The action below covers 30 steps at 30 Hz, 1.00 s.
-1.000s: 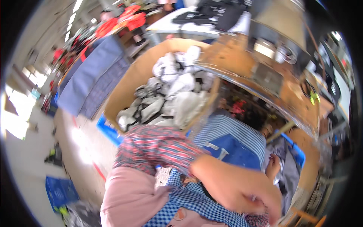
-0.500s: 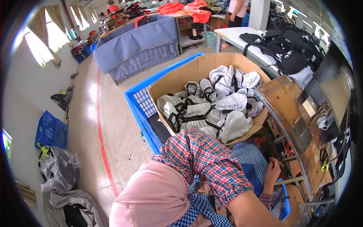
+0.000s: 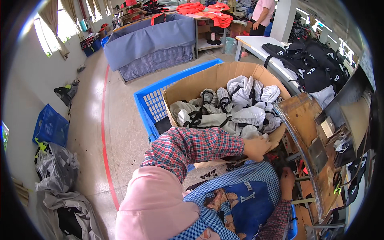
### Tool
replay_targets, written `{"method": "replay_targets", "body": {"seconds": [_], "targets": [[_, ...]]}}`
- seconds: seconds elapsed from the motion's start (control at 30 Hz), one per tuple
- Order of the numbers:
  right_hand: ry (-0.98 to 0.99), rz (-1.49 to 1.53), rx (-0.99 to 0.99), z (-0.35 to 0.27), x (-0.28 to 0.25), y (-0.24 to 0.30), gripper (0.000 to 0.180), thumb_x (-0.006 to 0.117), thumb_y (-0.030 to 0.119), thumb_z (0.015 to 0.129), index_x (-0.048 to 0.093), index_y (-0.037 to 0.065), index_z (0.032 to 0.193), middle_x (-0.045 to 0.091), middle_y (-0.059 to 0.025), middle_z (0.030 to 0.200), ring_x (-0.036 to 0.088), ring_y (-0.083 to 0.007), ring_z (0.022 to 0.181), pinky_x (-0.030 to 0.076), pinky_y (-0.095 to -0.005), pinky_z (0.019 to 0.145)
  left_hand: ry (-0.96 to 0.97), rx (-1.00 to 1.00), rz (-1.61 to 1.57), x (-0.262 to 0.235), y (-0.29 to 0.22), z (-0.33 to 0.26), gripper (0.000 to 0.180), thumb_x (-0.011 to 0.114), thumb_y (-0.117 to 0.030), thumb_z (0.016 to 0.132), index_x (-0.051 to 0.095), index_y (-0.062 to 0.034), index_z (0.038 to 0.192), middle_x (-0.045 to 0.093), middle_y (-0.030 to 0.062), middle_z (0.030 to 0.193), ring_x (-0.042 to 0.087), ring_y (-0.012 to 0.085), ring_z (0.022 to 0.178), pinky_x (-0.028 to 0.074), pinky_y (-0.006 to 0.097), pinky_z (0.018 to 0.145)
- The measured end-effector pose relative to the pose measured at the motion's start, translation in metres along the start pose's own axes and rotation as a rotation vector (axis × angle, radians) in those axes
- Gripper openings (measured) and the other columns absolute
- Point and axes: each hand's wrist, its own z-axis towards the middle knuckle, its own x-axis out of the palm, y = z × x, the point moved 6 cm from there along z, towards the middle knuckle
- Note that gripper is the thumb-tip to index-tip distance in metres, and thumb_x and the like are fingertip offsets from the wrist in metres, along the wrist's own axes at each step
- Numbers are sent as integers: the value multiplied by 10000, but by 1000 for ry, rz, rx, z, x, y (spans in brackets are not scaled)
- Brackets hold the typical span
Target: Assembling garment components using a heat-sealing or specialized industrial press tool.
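Note:
A large cardboard box (image 3: 186, 89) holds a heap of light grey fabric pieces with black edging (image 3: 248, 115). My left arm, in a red-and-blue plaid sleeve, reaches across in front of it. My left hand (image 3: 257, 149) is closed over the box's near right rim, beside the fabric pieces; its fingertips are partly hidden. My right hand (image 3: 287, 184) is lower right, beside the worn wooden work table (image 3: 308, 132). Its fingers lie in shadow, and I cannot tell what they touch. My blue apron (image 3: 254, 206) and pink head cloth fill the lower part.
A blue plastic crate (image 3: 154, 105) stands beside and under the box. Ahead is a large grey-blue cloth-lined bin (image 3: 150, 40). A white table (image 3: 260, 45) carries black bags (image 3: 310, 60). Along the left wall are a blue crate (image 3: 50, 126) and bagged cloth. A person (image 3: 262, 14) stands far off.
My left arm has swung up and forward, bringing the hand to the box's near right rim. My right hand stays by the work table. The whole view has shifted slightly.

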Motion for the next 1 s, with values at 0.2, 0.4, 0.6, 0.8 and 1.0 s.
{"method": "replay_targets", "body": {"seconds": [0.2,0.4,0.6,0.8,1.0], "targets": [[238,-123,71,8,40,-28,281,443,185,949,621,-18,1029,619,-268,1030,584,-451,961,478,-487,777,68,-10,-96,-3,-5,7,490,577,-115,716,486,58,1164,572,261,1087,542,419,1066,445,466,927],[260,-2,83,7,45,-50,320,466,217,943,625,-9,1104,612,-272,1107,570,-455,1028,472,-494,841,84,-8,-168,-5,-5,7,442,573,-115,719,511,61,1120,583,275,1059,551,423,1057,456,467,899],[272,20,193,3,49,-73,354,482,217,935,618,-15,1165,602,-265,1180,565,-427,1101,463,-465,910,24,3,-196,-1,-2,6,438,586,-128,702,534,64,1092,603,268,1049,573,421,1019,466,469,881],[336,3,160,4,47,-69,347,475,186,931,609,-34,1164,600,-268,1178,565,-420,1102,453,-443,926,29,1,-187,0,1,7,453,600,-149,689,541,67,1082,614,272,1006,585,424,987,475,471,857],[325,46,175,4,41,-57,327,476,182,932,605,-47,1125,613,-257,1123,571,-415,1067,448,-427,908,52,-3,-181,0,-1,7,511,600,-144,688,518,78,1141,615,290,971,586,428,971,479,470,846]]}}
